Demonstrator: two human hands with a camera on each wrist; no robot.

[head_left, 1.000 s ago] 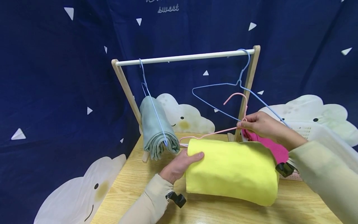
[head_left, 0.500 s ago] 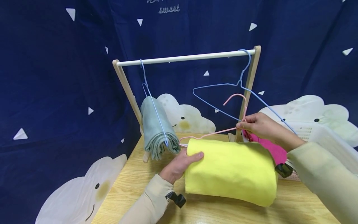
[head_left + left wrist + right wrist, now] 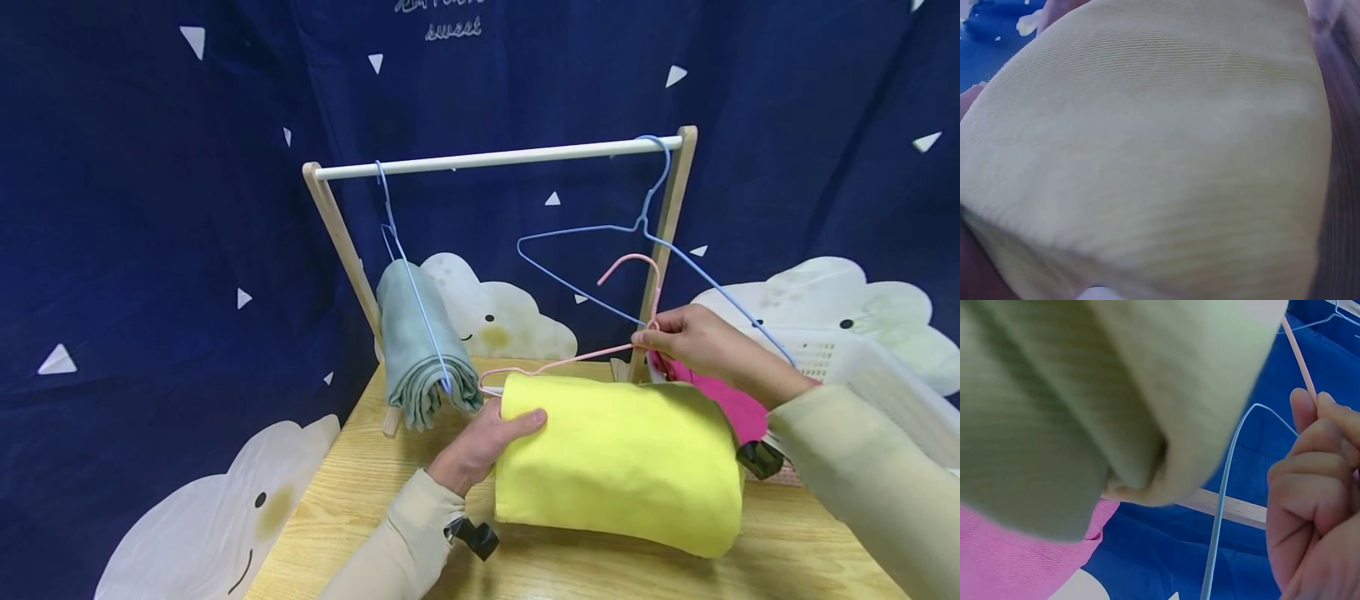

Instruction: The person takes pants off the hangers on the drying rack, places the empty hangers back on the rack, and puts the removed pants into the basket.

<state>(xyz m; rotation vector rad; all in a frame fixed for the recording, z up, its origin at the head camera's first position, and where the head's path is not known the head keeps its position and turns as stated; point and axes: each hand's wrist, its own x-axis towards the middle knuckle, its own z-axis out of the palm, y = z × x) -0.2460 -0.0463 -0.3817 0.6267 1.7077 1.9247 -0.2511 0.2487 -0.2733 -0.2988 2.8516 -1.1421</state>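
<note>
A folded yellow cloth hangs over a pink clothes hanger, low above the wooden table. My right hand pinches the hanger at its neck, just under the hook, which points up and left. At the cloth's left edge, my left hand grips it with the thumb in front; its fingers are hidden behind. The cloth fills most of the left wrist view. In the right wrist view, thumb and finger of the right hand meet on the pink hanger, and the cloth's folded end shows on the left.
Behind stands a rack with a white rail. A blue hanger without cloth hangs at its right end; another at the left carries a rolled grey-green cloth. A magenta cloth and white basket lie right, on the table.
Both hands keep their hold on the cloth and the pink hanger. Cloth and hanger have shifted very slightly left; otherwise the scene looks the same.
</note>
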